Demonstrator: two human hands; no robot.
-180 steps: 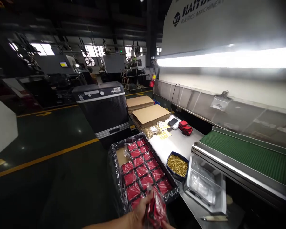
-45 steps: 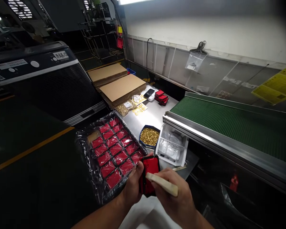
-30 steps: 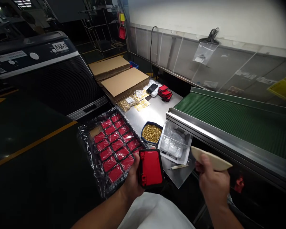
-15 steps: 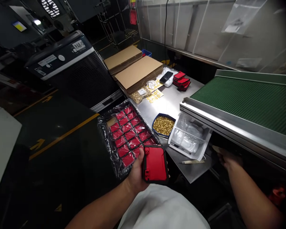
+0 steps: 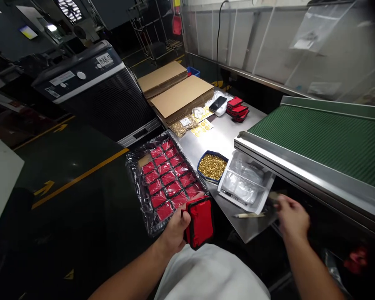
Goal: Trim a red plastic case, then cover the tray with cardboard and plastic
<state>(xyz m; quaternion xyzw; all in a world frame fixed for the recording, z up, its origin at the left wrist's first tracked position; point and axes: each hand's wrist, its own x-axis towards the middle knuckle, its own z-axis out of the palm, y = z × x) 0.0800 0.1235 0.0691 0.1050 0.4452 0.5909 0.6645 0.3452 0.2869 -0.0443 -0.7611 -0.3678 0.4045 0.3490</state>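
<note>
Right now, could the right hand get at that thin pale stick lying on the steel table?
Probably yes. The right hand hovers just beside the stick, with only bare table between; the white tray sits behind it.

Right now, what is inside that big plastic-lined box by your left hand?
Rows of red cases fill the box, under clear film, with a brown cardboard patch in its far corner. Whether more layers lie beneath is hidden. The held red case covers its near corner.

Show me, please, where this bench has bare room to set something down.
Bare steel lies between the sticker sheets and the blue bowl, beside the conveyor, whose green belt is bare. The lined box by the red case is full.
</note>
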